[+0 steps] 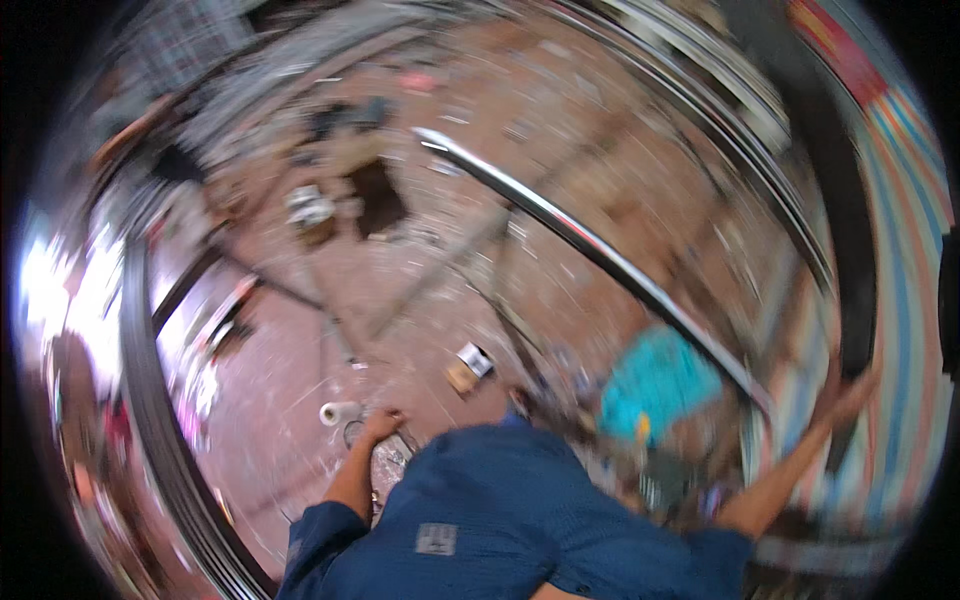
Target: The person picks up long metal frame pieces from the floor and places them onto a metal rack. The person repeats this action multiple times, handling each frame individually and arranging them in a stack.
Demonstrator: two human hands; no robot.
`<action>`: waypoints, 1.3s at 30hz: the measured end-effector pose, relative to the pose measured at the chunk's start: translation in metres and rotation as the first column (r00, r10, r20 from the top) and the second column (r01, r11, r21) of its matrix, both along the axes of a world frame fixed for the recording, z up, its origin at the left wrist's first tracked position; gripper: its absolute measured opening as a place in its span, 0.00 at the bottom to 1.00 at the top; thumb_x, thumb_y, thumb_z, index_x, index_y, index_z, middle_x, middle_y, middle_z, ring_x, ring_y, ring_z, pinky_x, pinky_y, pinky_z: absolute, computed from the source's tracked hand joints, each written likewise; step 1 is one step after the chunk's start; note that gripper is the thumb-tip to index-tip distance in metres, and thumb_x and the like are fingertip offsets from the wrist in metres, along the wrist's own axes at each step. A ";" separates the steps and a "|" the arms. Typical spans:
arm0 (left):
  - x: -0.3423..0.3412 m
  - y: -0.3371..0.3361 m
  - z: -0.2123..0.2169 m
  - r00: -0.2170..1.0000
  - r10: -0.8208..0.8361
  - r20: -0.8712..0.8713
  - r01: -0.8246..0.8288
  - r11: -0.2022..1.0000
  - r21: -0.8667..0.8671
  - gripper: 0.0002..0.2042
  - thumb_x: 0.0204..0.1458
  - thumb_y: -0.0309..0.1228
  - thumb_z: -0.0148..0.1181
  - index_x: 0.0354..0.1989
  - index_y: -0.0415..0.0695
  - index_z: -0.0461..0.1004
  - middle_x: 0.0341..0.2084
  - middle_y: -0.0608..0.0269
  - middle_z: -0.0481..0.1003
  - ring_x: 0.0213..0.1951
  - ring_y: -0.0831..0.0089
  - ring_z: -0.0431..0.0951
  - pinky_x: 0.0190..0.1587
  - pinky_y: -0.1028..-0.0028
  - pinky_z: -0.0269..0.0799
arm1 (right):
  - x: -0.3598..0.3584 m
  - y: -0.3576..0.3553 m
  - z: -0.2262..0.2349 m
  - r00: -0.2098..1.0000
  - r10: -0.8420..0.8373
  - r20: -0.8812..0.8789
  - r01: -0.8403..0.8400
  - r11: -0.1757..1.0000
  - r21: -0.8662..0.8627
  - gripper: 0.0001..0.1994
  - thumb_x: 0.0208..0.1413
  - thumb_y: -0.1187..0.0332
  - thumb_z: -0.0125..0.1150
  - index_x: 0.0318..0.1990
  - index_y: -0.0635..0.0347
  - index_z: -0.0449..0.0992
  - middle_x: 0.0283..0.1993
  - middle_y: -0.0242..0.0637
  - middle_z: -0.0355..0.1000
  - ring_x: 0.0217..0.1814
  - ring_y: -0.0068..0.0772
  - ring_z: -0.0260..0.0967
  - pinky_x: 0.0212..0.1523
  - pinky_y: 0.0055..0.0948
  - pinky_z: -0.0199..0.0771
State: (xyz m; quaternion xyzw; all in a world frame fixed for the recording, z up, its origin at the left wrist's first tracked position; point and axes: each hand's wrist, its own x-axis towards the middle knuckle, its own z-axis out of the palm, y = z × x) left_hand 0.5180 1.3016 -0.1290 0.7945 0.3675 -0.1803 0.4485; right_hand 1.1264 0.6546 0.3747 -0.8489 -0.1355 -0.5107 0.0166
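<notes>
Clamps right hand (850,398) around dark bar (845,200), by the right edge of the floor (285,370), in front of striped sheet (897,300). Has left hand (383,425) over the floor, just beside 1 white roll (343,412); cannot tell, for blur, whether apart or together in grip. Shows, between the 2 hands, 1 teal bag (660,380) near the floor's right edge and 1 small box (475,359) farther from it. Shows 1 shiny bar (600,250) slanting across toward that same edge.
</notes>
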 end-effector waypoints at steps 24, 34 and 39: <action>0.067 0.063 0.050 0.952 -0.051 -0.301 -0.041 0.956 -0.291 0.28 0.63 0.54 0.64 0.61 0.45 0.74 0.42 0.57 0.83 0.34 0.64 0.84 0.34 0.63 0.76 | -0.500 -0.099 0.011 0.833 -0.294 0.469 -0.285 0.498 0.819 0.14 0.66 0.71 0.67 0.54 0.68 0.75 0.49 0.47 0.79 0.44 0.39 0.80 0.48 0.38 0.86; 0.144 -0.027 0.078 0.983 -0.108 -0.148 0.066 0.962 -0.264 0.24 0.64 0.52 0.64 0.58 0.45 0.75 0.37 0.59 0.82 0.32 0.66 0.83 0.31 0.68 0.75 | -0.586 -0.190 -0.075 0.802 -0.394 0.448 -0.329 0.334 0.883 0.28 0.63 0.64 0.71 0.64 0.70 0.67 0.57 0.50 0.77 0.53 0.46 0.80 0.52 0.47 0.88; 0.132 -0.112 0.078 0.973 -0.122 -0.198 0.074 0.970 -0.233 0.26 0.65 0.51 0.65 0.61 0.44 0.73 0.38 0.57 0.82 0.34 0.64 0.84 0.32 0.65 0.78 | -0.612 -0.288 -0.118 0.755 -0.498 0.426 -0.340 0.257 0.904 0.30 0.63 0.61 0.73 0.65 0.67 0.69 0.60 0.49 0.76 0.57 0.43 0.79 0.59 0.44 0.84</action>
